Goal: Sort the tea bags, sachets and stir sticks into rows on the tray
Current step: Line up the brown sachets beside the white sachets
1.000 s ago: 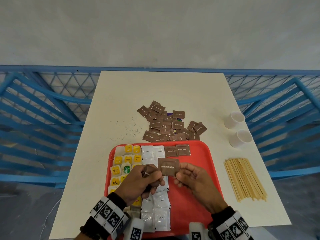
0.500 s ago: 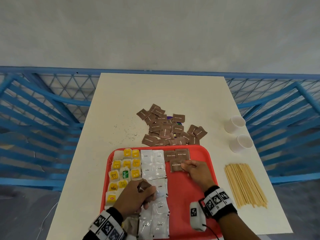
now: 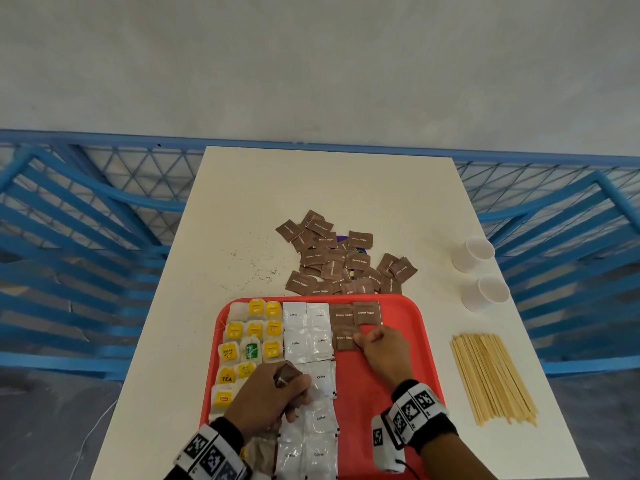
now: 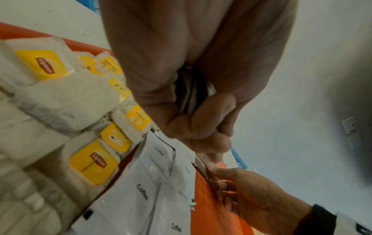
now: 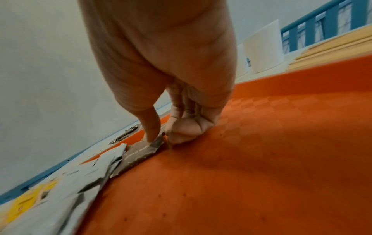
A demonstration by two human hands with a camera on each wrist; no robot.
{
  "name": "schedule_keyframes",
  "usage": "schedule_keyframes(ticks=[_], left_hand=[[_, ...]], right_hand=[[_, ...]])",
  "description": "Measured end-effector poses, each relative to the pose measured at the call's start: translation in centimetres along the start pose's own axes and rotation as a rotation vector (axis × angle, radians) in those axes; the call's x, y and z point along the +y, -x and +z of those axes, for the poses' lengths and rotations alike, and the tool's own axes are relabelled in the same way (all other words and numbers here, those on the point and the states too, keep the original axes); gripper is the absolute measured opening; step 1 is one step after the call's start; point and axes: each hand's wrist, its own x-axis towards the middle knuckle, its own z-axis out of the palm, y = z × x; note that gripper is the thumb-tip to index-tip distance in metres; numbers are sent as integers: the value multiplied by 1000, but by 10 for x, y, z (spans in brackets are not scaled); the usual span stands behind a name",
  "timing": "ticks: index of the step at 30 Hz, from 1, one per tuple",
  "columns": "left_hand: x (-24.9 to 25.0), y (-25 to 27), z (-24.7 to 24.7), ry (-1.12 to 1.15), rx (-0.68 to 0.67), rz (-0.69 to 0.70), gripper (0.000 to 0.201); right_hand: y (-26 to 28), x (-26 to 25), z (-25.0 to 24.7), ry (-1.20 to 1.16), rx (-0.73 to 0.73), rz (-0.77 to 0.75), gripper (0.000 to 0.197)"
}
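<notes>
2 hands: right hand [image 3: 379, 344] pinches brown sugar sachet [image 3: 344, 342]; left hand [image 3: 273, 393] grips brown sachets [image 3: 284, 374].

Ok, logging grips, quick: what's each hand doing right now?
Left hand: closed around brown sugar sachets.
Right hand: pinching a brown sugar sachet on the tray.

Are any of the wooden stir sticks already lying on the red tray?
No. In the head view the stir sticks all lie in one bundle on the table, to the right of the tray.
</notes>
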Motion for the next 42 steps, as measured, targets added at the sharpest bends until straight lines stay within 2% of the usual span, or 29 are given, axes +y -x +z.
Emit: schedule_keyframes(ticks=[4,7,9,10,13,14,17,19,23,29,31,35,39,42], left_hand=[[4,-2,-1,143,-13,-18,24],[11,-2,-2,353,-53,-65,14],[17,-2,-2,503,-112,-52,22],[19,-2,-3,545,-157,-30,29],[30,-2,0,492,-267,42,42],[36,-1,3,436,-273,58,40],[49,-1,14,260,-185,95,35],[51,0,17,209,-135,118,33],[50,5,16,146,-202,175,27],[49,3,23,121,-186,143,53],[48,5,23,114,-178,163,48],[48,9,16,115,-100,245,18],[49,8,11,142,-22,296,18],[51,9,10,160,48,320,20]], right_hand=[[0,0,-1,32,-30,-31,20],[6,-4,-9,16,8,-76,18],[20,-13,-20,-44,12,-170,18],[32,-22,-27,-84,-67,-238,19],[70,-47,-38,-223,-488,-348,22],[77,-51,-39,-253,-534,-365,22],[86,-58,-49,-351,-538,-329,11],[87,-58,-56,-377,-547,-278,11],[92,-56,-67,-452,-552,-251,11],[101,-56,-57,-305,-462,-394,7],[100,-55,-58,-290,-442,-398,8],[98,-58,-68,-370,-516,-392,12],[95,-64,-71,-340,-601,-411,9],[95,-69,-70,-342,-552,-365,8]])
